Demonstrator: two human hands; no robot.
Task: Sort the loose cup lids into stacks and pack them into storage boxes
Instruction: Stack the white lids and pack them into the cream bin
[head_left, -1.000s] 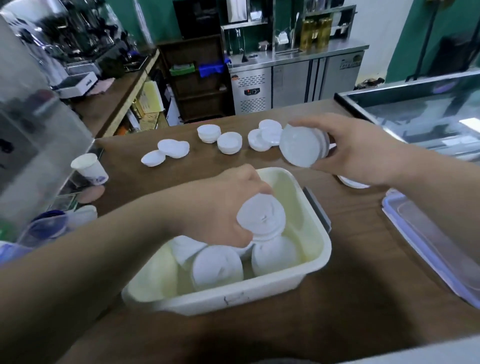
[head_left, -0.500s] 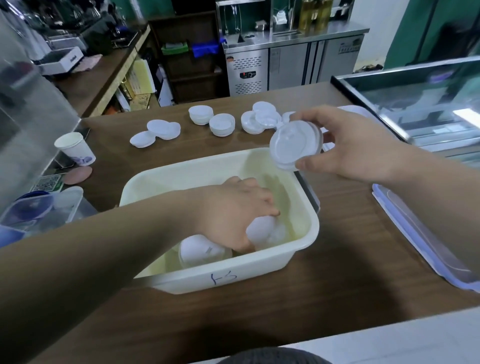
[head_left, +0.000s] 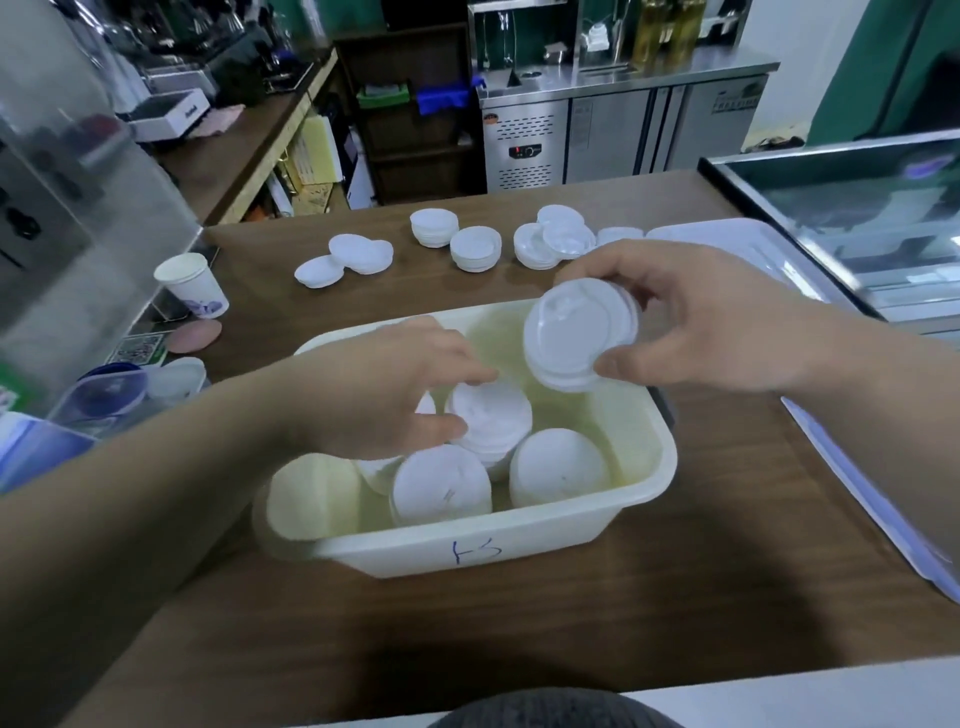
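A cream plastic bin (head_left: 519, 545) marked in blue stands on the wooden counter and holds several stacks of white cup lids (head_left: 558, 470). My left hand (head_left: 395, 395) reaches into the bin and pinches a stack of lids (head_left: 493, 418) between thumb and fingers. My right hand (head_left: 691, 322) grips a short stack of lids (head_left: 579, 332), tilted, just above the bin's far right part. More lid stacks (head_left: 475, 248) and loose lids (head_left: 358, 254) lie on the counter behind the bin.
A paper cup (head_left: 192, 285) stands at the left by a steel appliance. A white tray (head_left: 727, 234) sits at the far right, beside a glass display case (head_left: 857, 218). A clear box lid (head_left: 883, 504) lies at the right edge. Blue-lidded containers (head_left: 104, 389) are at the left.
My left hand has come up from deep in the bin with a stack of lids between its fingers. My right hand has moved its stack lower, over the bin.
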